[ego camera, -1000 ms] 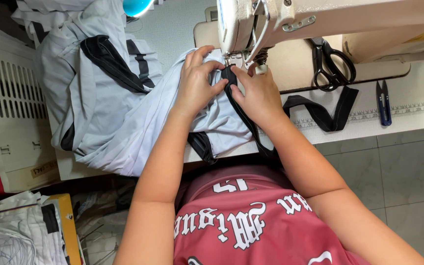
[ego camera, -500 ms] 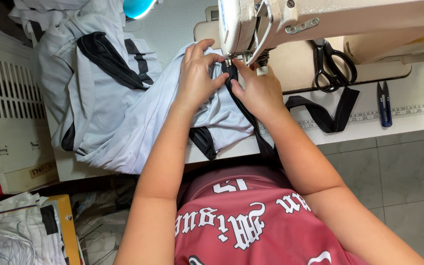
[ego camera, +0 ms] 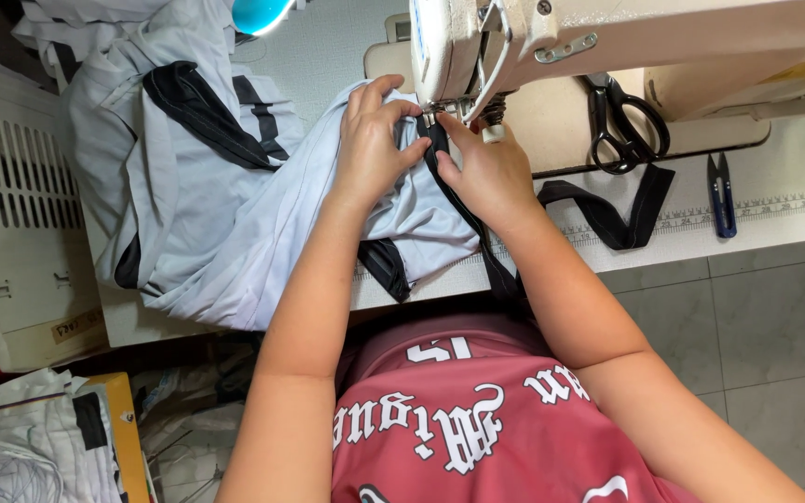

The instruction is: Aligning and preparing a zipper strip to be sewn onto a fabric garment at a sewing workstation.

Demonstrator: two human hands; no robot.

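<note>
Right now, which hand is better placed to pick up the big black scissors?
Right. The right hand rests on the black strap at the needle, on the same side as the scissors; the left hand presses grey cloth farther off.

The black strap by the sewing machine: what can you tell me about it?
The black strap is a long, flat, matte band that looks like woven fabric. It runs from under the machine's needle area, between the left hand and right hand, down over the table edge, and loops back onto the table right of the hands. Both hands' fingers press it onto the grey garment. It lies limp and partly folded.
</note>
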